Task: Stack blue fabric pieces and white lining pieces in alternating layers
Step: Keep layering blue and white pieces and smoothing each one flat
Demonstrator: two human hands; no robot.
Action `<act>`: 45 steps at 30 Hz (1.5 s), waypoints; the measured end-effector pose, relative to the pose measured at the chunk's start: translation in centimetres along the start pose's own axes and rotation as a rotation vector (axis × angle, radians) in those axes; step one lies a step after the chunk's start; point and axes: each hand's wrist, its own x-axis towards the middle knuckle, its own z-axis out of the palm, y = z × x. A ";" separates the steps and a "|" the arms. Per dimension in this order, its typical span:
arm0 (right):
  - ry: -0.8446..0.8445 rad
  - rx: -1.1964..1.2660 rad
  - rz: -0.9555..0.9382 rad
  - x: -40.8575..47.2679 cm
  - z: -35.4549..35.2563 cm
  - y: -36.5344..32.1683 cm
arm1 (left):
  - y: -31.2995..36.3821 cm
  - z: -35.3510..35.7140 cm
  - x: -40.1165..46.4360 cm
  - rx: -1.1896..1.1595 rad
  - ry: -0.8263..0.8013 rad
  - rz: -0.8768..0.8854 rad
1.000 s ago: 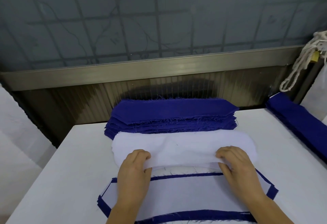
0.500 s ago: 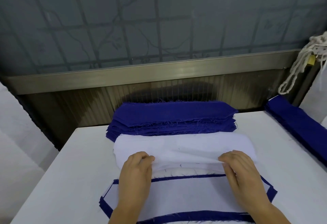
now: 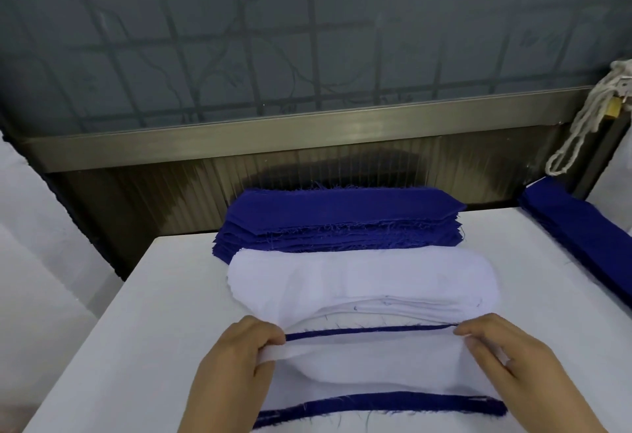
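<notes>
both hands, left hand (image 3: pixel 236 357) and right hand (image 3: pixel 506 360), are pinching a white lining piece (image 3: pixel 369 360) with fingers clamped on its ends, over the layered stack (image 3: pixel 376 403).

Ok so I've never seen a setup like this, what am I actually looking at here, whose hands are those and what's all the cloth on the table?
There is no machine here. A person wears a camera on their head, so the picture looks forward and down at their own two bare hands. The left hand and the right hand each pinch one end of a white lining piece, holding it over the near stack, where blue edges show under white. Behind that lies a pile of white lining pieces, and behind it a pile of blue fabric pieces. All rest on a white table. More blue fabric lies at the right edge, under a hanging white cord.
</notes>
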 end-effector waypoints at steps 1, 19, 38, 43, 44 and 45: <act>-0.044 0.011 0.043 0.1 -0.5 0.1 | -0.2 -0.2 -0.1 -0.016 -0.047 -0.034; 0.081 -0.388 -0.496 -1.0 1.6 4.1 | -2.4 1.7 -1.7 0.201 0.187 0.224; -0.012 -0.304 -0.474 -1.5 2.6 6.1 | -5.9 2.7 -1.3 0.247 0.016 0.225; -0.011 -0.301 -0.558 -1.3 3.0 5.4 | -5.9 2.9 -1.2 0.243 0.079 0.185; -0.006 -0.301 -0.559 -1.2 3.0 5.3 | -5.8 2.8 -1.3 0.242 0.094 0.173; -0.001 -0.303 -0.556 -1.2 3.0 5.1 | -5.8 2.7 -1.4 0.240 0.111 0.159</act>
